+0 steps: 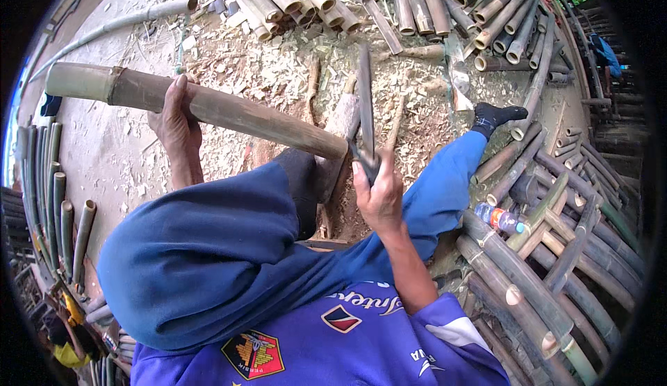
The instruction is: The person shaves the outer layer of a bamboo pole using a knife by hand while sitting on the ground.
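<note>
My left hand (177,125) is closed round a thick bamboo pole (243,116), its thumb over the top. The pole slants from the far left, where a node ring shows, down to its right end beside my dark-clad left foot. In my right hand (381,195) is the dark handle of a machete (366,101), whose long blade points away from me. The blade stands just right of the pole's right end, apart from it as far as I can tell. Beneath that end is a worn wooden block (342,122), partly hidden by the pole.
Pale wood chips (243,66) cover the ground ahead. Cut bamboo lengths (514,25) lie piled at the far side, and upright bamboo poles (59,198) stand at left. A plastic bottle (499,218) rests on the bamboo stack (528,296) at right. My right leg (445,177) stretches out that way.
</note>
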`<state>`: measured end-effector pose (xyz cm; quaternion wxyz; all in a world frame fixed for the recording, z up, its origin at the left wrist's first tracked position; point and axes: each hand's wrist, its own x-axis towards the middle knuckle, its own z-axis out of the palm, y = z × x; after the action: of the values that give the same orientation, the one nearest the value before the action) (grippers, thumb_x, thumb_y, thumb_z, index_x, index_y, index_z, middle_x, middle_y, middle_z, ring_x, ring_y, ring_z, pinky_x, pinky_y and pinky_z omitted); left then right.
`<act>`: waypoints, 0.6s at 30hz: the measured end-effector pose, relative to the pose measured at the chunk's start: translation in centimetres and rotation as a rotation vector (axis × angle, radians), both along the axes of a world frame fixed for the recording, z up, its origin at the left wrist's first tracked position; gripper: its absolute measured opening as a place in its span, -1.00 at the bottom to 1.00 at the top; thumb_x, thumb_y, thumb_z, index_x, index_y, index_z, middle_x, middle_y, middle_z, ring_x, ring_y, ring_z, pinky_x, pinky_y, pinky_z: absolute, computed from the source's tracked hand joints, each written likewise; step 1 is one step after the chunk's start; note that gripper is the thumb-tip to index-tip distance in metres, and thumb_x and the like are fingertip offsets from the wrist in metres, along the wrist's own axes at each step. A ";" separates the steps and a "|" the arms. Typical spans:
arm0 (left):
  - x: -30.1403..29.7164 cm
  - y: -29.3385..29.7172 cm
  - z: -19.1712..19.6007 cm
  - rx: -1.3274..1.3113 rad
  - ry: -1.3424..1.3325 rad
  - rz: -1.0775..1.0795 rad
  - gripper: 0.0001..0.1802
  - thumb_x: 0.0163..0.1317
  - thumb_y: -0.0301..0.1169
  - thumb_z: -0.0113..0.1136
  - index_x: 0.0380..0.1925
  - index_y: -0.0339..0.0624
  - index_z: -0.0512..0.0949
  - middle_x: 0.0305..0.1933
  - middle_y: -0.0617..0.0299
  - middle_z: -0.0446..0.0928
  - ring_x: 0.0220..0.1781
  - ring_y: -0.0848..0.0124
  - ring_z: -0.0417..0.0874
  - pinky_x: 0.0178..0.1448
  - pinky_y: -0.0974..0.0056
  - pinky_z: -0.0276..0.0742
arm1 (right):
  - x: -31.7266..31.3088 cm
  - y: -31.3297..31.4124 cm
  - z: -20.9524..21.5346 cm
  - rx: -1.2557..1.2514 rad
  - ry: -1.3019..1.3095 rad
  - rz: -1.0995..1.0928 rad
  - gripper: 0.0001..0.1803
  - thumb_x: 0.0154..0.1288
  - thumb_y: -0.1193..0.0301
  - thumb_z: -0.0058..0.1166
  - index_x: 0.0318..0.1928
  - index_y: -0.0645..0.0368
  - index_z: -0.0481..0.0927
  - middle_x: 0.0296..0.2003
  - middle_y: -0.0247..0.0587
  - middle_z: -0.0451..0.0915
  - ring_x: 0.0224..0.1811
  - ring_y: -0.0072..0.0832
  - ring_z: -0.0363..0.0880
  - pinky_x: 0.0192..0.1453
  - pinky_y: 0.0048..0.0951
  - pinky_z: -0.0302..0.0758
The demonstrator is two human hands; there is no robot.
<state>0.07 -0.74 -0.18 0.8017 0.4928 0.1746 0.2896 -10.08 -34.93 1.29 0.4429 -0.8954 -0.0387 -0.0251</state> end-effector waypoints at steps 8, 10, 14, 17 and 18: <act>-1.5 1.0 2.0 -0.090 -0.123 -0.054 -0.49 0.17 -0.53 0.38 0.09 -0.31 0.37 -0.16 0.08 0.58 -0.20 0.25 0.71 0.10 0.13 0.68 | 0.9 -0.1 -2.7 -0.327 0.408 -0.004 -0.58 0.44 0.17 0.06 0.02 0.27 0.36 -0.37 0.33 0.63 -0.28 0.31 0.62 -0.20 0.15 0.53; -1.8 2.5 0.4 -0.126 -0.218 -0.177 -0.45 0.17 -0.54 0.37 0.13 -0.23 0.34 -0.09 0.11 0.57 -0.04 0.20 0.67 0.26 0.03 0.58 | 0.9 0.4 0.2 -0.188 0.272 -0.026 -0.59 0.43 0.17 0.10 -0.01 0.27 0.39 -0.33 0.26 0.65 -0.27 0.23 0.65 -0.22 0.10 0.55; -2.0 2.6 0.2 -0.123 -0.217 -0.302 -0.43 0.16 -0.54 0.38 0.14 -0.17 0.34 -0.04 0.11 0.55 0.06 0.17 0.63 0.32 -0.02 0.52 | 0.5 0.3 -1.3 -0.003 -0.079 -0.030 -0.67 0.42 0.26 0.14 -0.06 0.23 0.39 -0.33 0.04 0.69 -0.36 0.04 0.71 -0.34 -0.03 0.59; -1.6 2.8 0.3 -0.118 -0.215 -0.345 -0.43 0.12 -0.55 0.38 0.12 -0.13 0.35 -0.05 0.13 0.53 0.04 0.18 0.62 0.33 -0.01 0.50 | 0.8 -0.3 -7.6 -0.375 0.416 0.071 -0.63 0.45 0.25 0.07 0.02 0.30 0.37 -0.39 0.16 0.68 -0.39 0.01 0.72 -0.37 -0.05 0.59; -1.6 3.1 0.4 -0.091 -0.189 -0.353 -0.43 0.11 -0.56 0.37 0.11 -0.12 0.36 -0.05 0.14 0.52 0.04 0.18 0.61 0.33 0.00 0.50 | 0.8 -1.0 -9.3 -0.424 0.420 0.093 -0.61 0.45 0.23 0.06 0.02 0.31 0.36 -0.36 0.21 0.67 -0.36 0.07 0.71 -0.31 0.01 0.58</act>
<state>-1.57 2.32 0.20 0.8741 0.4499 0.0226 0.1816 -9.31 -35.92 -7.97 0.2453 -0.9507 0.0083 0.1894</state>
